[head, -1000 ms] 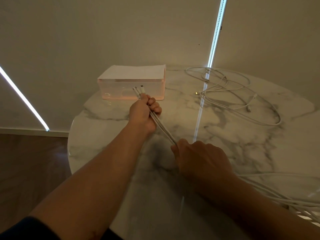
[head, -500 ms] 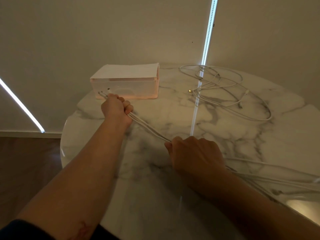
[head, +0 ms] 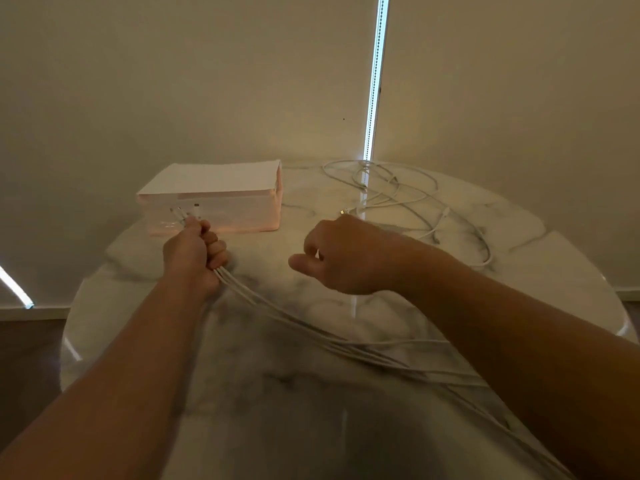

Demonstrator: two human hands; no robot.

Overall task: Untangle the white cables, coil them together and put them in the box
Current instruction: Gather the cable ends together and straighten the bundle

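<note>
A bundle of white cables (head: 311,336) comes out of the left hand (head: 194,258), which grips them in a fist. Their plug ends poke up above it and the rest trails toward the near right. A loose tangle (head: 398,199) of further cable lies far right. The pale pink box (head: 214,211), white lid on, sits far left.

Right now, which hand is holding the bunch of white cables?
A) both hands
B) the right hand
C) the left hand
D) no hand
C: the left hand grips the bunch of white cables near their plug ends, while the right hand hovers apart from them.
</note>
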